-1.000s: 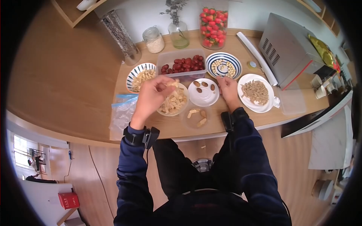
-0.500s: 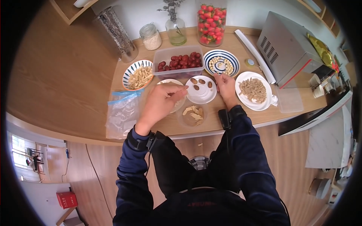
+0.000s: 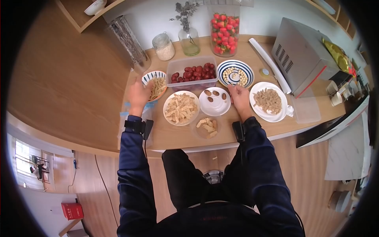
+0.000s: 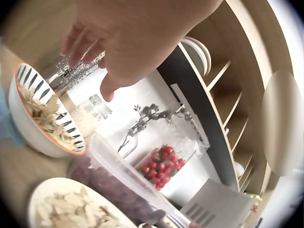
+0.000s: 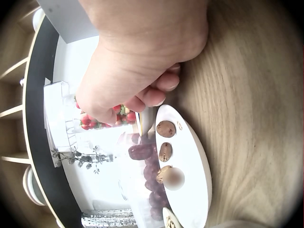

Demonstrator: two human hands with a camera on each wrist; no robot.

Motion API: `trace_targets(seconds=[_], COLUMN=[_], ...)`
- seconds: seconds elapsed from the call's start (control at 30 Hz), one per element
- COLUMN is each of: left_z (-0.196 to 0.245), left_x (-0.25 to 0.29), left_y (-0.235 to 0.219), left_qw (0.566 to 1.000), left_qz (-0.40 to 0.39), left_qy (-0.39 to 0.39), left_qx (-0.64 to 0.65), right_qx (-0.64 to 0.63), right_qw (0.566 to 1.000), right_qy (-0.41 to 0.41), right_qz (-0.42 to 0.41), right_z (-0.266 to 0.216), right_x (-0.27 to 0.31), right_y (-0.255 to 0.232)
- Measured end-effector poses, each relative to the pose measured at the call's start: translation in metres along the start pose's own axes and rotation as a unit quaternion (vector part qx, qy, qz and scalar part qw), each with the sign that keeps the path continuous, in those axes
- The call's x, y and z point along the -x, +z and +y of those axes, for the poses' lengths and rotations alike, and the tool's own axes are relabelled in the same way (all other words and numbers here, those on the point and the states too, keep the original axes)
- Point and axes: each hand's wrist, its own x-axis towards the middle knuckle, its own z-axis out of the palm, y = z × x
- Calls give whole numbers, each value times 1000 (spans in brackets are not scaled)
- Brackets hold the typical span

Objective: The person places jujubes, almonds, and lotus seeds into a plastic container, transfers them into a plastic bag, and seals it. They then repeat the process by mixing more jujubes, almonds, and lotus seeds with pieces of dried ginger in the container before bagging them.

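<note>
At the near edge of the striped bowl (image 3: 162, 96) of pale strips, my left hand (image 3: 139, 96) hovers with fingers apart; the left wrist view shows nothing in its grasp. Beside it stands a bowl (image 3: 166, 118) heaped with pale flat slices (image 3: 182, 107). My right hand (image 3: 240, 98) rests on the table, fingers loosely curled, between a small white plate (image 3: 216, 110) and a large white plate (image 3: 270, 117). Several brown oval nuts (image 3: 210, 99) lie on the small plate. A small clear cup (image 3: 198, 132) in front contains a few pale pieces (image 3: 209, 125).
Behind are a plastic box (image 3: 171, 72) of red dates, a blue-ringed bowl (image 3: 248, 68) of pale beads, and a tall container (image 3: 225, 35) of strawberries. A grey microwave (image 3: 298, 55) stands right. Zip bags (image 3: 125, 118) lie under the left forearm.
My left hand pinched pale slices over the slice bowl, moved right toward the clear cup, then swung left to the striped bowl. The cup's pieces look rearranged. My right hand stayed put.
</note>
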Motion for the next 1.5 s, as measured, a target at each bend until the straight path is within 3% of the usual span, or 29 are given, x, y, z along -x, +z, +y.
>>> trace_targets(seconds=[0.27, 0.37, 0.5, 0.63, 0.8, 1.0, 1.1, 1.2, 1.3, 1.4, 1.5], left_z=[44, 53, 70, 72, 98, 60, 49, 46, 59, 75, 117], left_x=[-45, -68, -80, -85, -80, -87, -93, -98, -100, -102, -77], left_y=[49, 86, 111, 132, 114, 159, 163, 150, 124, 97, 52], left_qw=[974, 953, 905, 898, 902, 911, 920, 921, 914, 886, 879], left_qz=[-167, -275, -413, -428, -416, -370, -368, -363, -385, -405, -408], left_qy=[65, 75, 71, 92, 87, 177, 129, 128, 26, 23, 37], left_qx=[140, 99, 80, 38, -79, -36, 26, 55, 127, 225, 244], right_qx=[24, 19, 10, 10, 25, 30, 53, 50, 51, 51, 56], right_qw=[999, 1000, 1000, 1000, 1000, 999, 998, 998, 998, 998, 998], right_qy=[-45, 5, 4, -8, -11, -18, -31, -26, -24, -22, -25], right_qz=[1, -5, 0, 6, 9, 9, 15, 15, 21, 17, 15], right_z=[10, 4, 8, 10, 8, 8, 9, 8, 5, 11, 10], right_x=[-3, -2, -3, -3, -2, -2, -3, -3, -1, -4, -3], right_y=[2, -1, 1, 2, 2, 3, 3, 3, 4, 4, 3])
